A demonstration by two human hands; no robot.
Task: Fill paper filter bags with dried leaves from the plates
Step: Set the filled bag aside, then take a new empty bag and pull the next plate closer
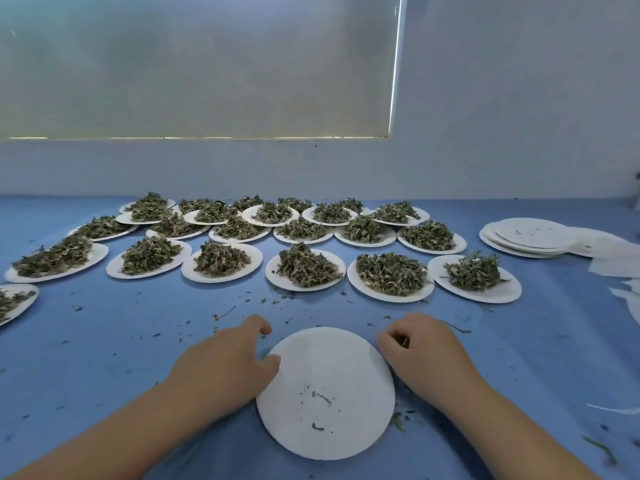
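head view. near-empty plate [346,368] flat on the blue counter [104,358], between both hands. left hand [228,362] at its 9 o'clock, thumb touching the rim, fingers loosely curled, clasping nothing. right hand [424,351] at its 2 o'clock, just off the rim, fingers tucked under; cannot tell whether pinching anything. heaped plates [505,292] of dried leaves [306,265] ranged at 12 o'clock, well apart from both hands. stacked bare plates [533,233] and paper pieces [613,268] far out at 2 o'clock.

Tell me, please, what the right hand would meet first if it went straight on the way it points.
Probably the leaf-heaped plate in the middle of the front row. The right hand points forward and left, seemingly just clearing the empty plate. Depth is uncertain.
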